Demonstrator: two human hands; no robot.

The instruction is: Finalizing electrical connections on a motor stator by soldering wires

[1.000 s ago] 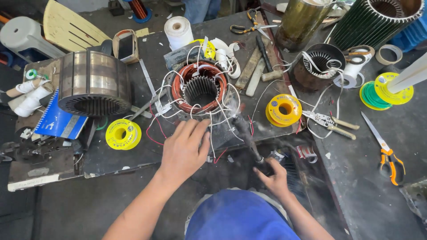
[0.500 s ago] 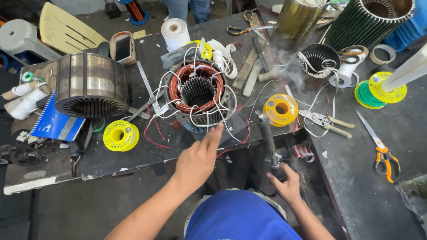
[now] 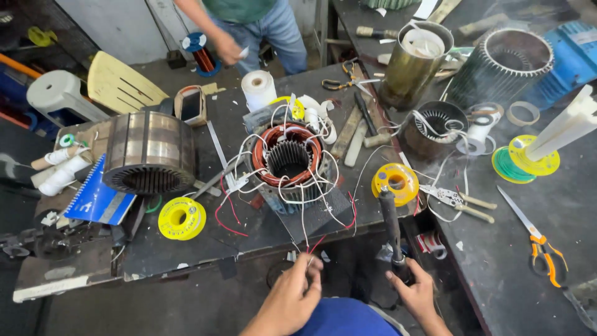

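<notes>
My left hand (image 3: 291,297) had pulled back from the stator (image 3: 288,163) toward me, off the counter (image 3: 249,230) edge. Its fingers (image 3: 311,269) were pinched narrow on the ends of thin lead wires (image 3: 306,233) trailing from the stator at twelve o'clock. My right hand (image 3: 415,291) was wrapped around the handle of a dark soldering iron (image 3: 390,218), pointing up at twelve. A yellow solder spool (image 3: 396,182) lay just beyond its tip, another yellow spool (image 3: 181,218) at ten.
</notes>
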